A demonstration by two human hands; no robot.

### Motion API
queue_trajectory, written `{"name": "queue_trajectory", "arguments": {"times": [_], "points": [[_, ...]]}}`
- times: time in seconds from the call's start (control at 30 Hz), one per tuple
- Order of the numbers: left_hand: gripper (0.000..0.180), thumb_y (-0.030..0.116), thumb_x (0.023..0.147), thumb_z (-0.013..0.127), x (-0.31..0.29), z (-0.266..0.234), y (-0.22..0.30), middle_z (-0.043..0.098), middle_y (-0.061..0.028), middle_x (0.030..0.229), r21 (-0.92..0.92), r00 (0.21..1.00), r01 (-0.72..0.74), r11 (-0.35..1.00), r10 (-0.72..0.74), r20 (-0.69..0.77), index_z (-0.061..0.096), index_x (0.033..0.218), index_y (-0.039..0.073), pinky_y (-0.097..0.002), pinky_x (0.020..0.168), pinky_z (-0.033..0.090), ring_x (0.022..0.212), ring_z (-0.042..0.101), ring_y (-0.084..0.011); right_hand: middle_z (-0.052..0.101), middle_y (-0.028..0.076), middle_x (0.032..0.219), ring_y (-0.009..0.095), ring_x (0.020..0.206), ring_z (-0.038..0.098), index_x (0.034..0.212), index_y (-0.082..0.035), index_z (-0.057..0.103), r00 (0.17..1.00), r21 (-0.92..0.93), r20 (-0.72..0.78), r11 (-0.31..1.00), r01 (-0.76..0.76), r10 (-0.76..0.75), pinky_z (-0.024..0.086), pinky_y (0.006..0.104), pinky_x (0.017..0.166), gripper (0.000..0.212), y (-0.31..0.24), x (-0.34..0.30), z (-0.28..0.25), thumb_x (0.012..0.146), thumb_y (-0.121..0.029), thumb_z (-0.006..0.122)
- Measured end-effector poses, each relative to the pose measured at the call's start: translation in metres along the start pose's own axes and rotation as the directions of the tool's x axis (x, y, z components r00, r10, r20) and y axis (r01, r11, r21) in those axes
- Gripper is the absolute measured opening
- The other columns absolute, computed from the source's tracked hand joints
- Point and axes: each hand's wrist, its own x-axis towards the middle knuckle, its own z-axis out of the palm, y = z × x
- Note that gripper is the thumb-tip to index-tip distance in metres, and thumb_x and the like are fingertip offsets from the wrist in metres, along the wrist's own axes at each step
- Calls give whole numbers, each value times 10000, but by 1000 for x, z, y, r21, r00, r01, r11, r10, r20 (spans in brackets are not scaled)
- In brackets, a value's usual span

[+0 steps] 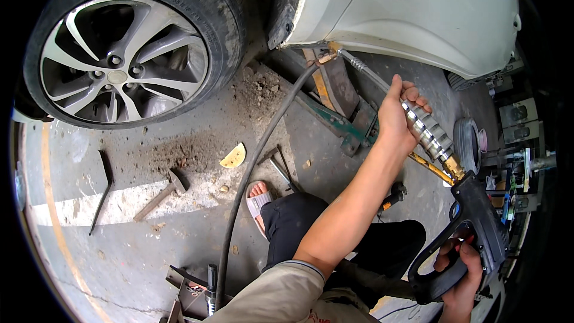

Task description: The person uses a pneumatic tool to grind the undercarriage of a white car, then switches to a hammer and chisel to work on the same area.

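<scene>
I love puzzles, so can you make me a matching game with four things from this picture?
Things:
1. Hammer
2. Wheel
3. Left hand
4. Right hand

Clues:
A. At the picture's upper left
B. Holding the black spray gun
C. Lying on the floor
D. Wrapped around the silver tube

Pairs: 1-C, 2-A, 3-D, 4-B

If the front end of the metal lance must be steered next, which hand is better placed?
Probably the left hand: it grips the metal lance, nearer to its front end by the pale car panel. The right hand holds the black gun, farther back.
</scene>
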Motion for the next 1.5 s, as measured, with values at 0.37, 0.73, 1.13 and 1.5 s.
{"name": "queue_trajectory", "arguments": {"times": [0.37,0.73,1.13,1.5], "points": [[348,359,908,519,56,-11,73,460,-4,567,138,996,19,990,-6,-92,450,657,127,-273,555,458,549,485,-131,620,94,740,155,539,563,986,-47,547,1000,37,1,999,-19,19,457,250,475,244,2,8,-7,823,-213,621],[191,259,882,583,22,-9,11,431,18,595,168,996,-55,984,66,-61,505,840,90,-298,554,453,574,478,-130,599,96,733,158,526,528,915,-60,550,999,40,43,999,-4,2,434,267,486,193,8,17,-26,817,-215,611],[186,215,909,535,-22,-18,-71,427,-18,624,276,996,-43,960,64,-66,491,870,39,-303,558,453,590,491,-153,546,69,686,127,496,487,865,-77,529,986,70,-165,997,-19,31,389,243,422,242,24,-1,-95,810,-290,629],[230,281,977,451,7,-19,-40,434,-5,631,212,996,-35,977,51,-68,466,884,71,-305,575,456,606,476,-147,564,94,762,144,558,498,921,-55,537,996,107,57,991,-74,68,403,253,477,214,27,35,-74,847,-248,594]]}}
